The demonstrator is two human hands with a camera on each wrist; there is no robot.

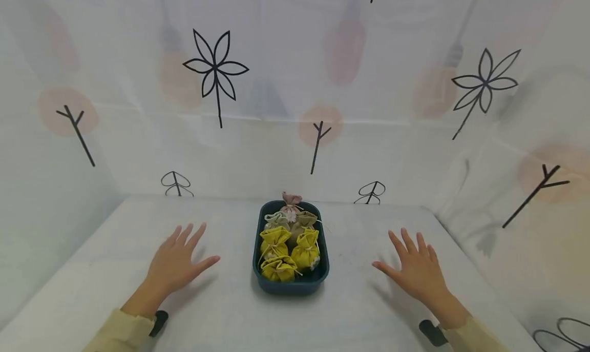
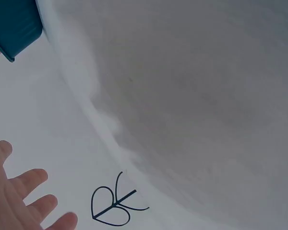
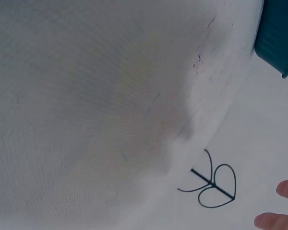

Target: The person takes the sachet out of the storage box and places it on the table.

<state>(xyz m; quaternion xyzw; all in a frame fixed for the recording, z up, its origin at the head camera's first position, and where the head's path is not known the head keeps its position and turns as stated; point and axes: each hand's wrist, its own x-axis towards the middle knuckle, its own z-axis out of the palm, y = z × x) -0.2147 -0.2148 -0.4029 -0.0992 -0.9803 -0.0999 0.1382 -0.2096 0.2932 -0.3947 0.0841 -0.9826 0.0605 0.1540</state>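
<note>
In the head view, a dark teal tub [image 1: 290, 289] stands in the middle of the table. Several small drawstring pouches fill it: yellow ones at the near end, such as the front yellow pouch [image 1: 279, 270], then an olive-brown pouch [image 1: 304, 221], a pale green pouch [image 1: 276, 220] and a pink pouch [image 1: 291, 201] farthest away. My left hand [image 1: 172, 262] is held to the left of the tub, fingers spread and touching nothing. To the right of it, my right hand [image 1: 417, 270] is likewise spread, with nothing in it. Both wrist views catch only a corner of the tub.
A white cloth covers the table [image 1: 207, 316]. Behind it hangs a white curtain [image 1: 267, 152] printed with flowers and twigs, which also closes off both sides. Dark straps [image 1: 432, 332] show at the wrists.
</note>
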